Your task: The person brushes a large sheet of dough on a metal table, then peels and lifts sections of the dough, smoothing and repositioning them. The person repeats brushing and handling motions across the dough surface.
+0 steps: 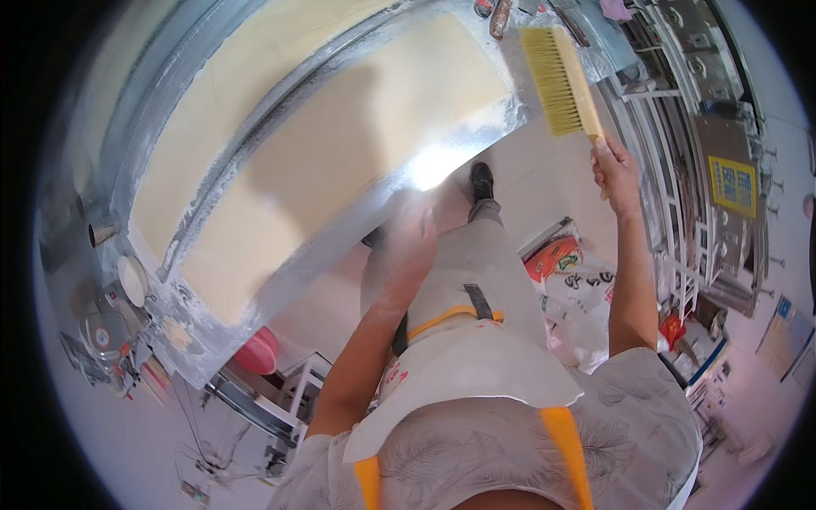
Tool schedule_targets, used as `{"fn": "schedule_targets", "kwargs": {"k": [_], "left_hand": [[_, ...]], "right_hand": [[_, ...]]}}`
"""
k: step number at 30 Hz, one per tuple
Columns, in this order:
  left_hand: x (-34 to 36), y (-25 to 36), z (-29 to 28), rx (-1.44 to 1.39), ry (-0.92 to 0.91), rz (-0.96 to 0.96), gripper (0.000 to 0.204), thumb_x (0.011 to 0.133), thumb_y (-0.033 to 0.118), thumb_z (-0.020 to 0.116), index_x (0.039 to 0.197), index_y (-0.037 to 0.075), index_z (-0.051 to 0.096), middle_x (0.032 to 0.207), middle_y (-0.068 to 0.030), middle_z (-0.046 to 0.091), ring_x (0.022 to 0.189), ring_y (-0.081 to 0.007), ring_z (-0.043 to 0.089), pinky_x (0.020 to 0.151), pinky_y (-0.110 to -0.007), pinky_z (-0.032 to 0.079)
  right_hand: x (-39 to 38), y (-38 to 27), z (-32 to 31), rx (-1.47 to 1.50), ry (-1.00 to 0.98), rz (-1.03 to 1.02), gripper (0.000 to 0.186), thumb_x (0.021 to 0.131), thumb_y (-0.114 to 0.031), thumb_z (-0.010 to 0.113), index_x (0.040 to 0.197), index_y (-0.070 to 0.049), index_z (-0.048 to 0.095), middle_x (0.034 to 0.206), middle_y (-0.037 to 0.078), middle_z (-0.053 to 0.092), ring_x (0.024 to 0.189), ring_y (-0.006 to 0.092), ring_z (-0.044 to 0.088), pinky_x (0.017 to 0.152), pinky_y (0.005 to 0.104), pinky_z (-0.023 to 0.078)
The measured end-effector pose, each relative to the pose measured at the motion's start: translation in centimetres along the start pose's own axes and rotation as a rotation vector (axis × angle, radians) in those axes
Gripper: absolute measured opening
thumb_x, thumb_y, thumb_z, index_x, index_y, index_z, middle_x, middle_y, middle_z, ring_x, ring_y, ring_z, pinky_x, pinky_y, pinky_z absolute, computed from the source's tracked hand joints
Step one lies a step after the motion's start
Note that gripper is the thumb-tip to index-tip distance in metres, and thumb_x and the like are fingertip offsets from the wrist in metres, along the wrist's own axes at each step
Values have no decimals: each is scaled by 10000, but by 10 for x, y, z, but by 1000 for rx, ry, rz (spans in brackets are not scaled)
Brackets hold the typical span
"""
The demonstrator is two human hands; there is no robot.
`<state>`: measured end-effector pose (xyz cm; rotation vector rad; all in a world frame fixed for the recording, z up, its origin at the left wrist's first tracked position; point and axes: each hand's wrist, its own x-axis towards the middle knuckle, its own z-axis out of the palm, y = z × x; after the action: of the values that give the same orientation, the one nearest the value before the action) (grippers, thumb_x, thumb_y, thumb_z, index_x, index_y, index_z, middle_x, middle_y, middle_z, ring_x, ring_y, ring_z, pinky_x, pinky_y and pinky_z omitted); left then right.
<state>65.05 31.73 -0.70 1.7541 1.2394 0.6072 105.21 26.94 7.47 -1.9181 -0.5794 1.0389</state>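
Observation:
My right hand [615, 170] grips the wooden handle of a long brush [557, 81] with yellowish bristles, held up at the right beside the table's far end. My left hand [410, 242] is hazy and blurred just below the near table edge, by a bright glare; whether its fingers hold anything is unclear. Pale sheets of dough [323, 144] lie on a flour-dusted metal table [174, 327], with a long floury metal bar [280, 93] running between them.
A white round dish [132, 280], metal cup [102, 232] and scale-like device [104, 333] sit at the left. Small tools [501, 17] lie at the far end. A pink basin [257, 350] is below. Metal racks [671, 170] and sacks [569, 302] stand right; my shoe [481, 180] is on the floor.

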Motion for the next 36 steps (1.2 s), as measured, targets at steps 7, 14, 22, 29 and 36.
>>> {"fn": "schedule_targets", "kwargs": {"k": [7, 14, 22, 29, 36], "left_hand": [[105, 85, 158, 347, 212, -546, 785, 1086, 290, 582, 1652, -116, 218, 1726, -329, 233, 1633, -472, 179, 1334, -583, 145], [176, 124, 276, 383, 392, -490, 892, 1090, 327, 581, 1644, -180, 100, 1729, -397, 114, 1640, -523, 65, 1344, -585, 62], [175, 130, 305, -27, 429, -160, 616, 1050, 29, 543, 1615, -80, 322, 1701, -287, 318, 1597, -453, 274, 1317, -552, 201], [118, 99, 278, -1260, 297, -903, 445, 1053, 86, 463, 1453, -98, 526, 1491, -272, 565, 1386, -410, 567, 1204, -489, 463], [154, 64, 273, -2067, -33, -919, 590, 1095, 187, 398, 1539, -197, 349, 1622, -383, 391, 1520, -513, 402, 1286, -580, 364]], "right_hand": [[82, 32, -52, 107, -159, 115, 485, 1125, -319, 595, 1516, -33, 590, 780, -38, 543, 581, 35, 436, 521, 198, 360], [103, 41, -86, 160, -246, 219, 510, 1130, -273, 581, 1567, -12, 546, 777, -22, 542, 568, 32, 442, 503, 207, 364], [163, 28, -113, 10, -352, 213, 485, 1129, -251, 589, 1562, -35, 564, 800, -26, 557, 568, 23, 432, 500, 196, 371], [195, 19, -116, -21, -461, 148, 473, 1135, -245, 578, 1575, -72, 568, 810, -37, 551, 593, 9, 436, 514, 190, 369], [232, -58, -98, -451, -645, -134, 476, 1119, -313, 605, 1546, -102, 614, 805, -33, 541, 670, 57, 472, 597, 243, 406]]}}
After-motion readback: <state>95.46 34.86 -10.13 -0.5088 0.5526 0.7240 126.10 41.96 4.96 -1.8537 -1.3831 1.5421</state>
